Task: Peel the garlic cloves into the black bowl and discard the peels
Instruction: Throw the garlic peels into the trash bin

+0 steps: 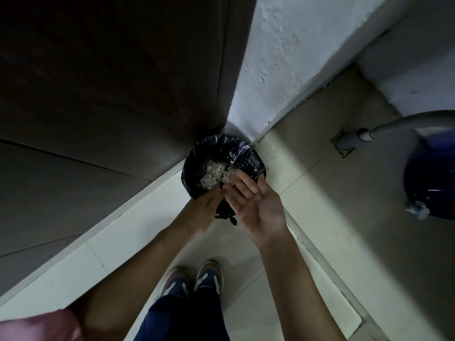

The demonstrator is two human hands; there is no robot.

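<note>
While hovering over the black-lined bin (246,153), holding both hands open, gripping nothing.
Turning right hand (256,205) palm up, fingers straight; laying left hand (205,205) palm down, fingertips touching the right fingers. Eyeing pale garlic peels (216,172) heaped inside. Finding the bin wedged between dark wooden panel (110,82) and white wall (283,57). Hiding the bin's near rim behind the hands. Leaving open floor (320,180) rightward, before blue drum (428,180) cut off by the frame edge.
</note>
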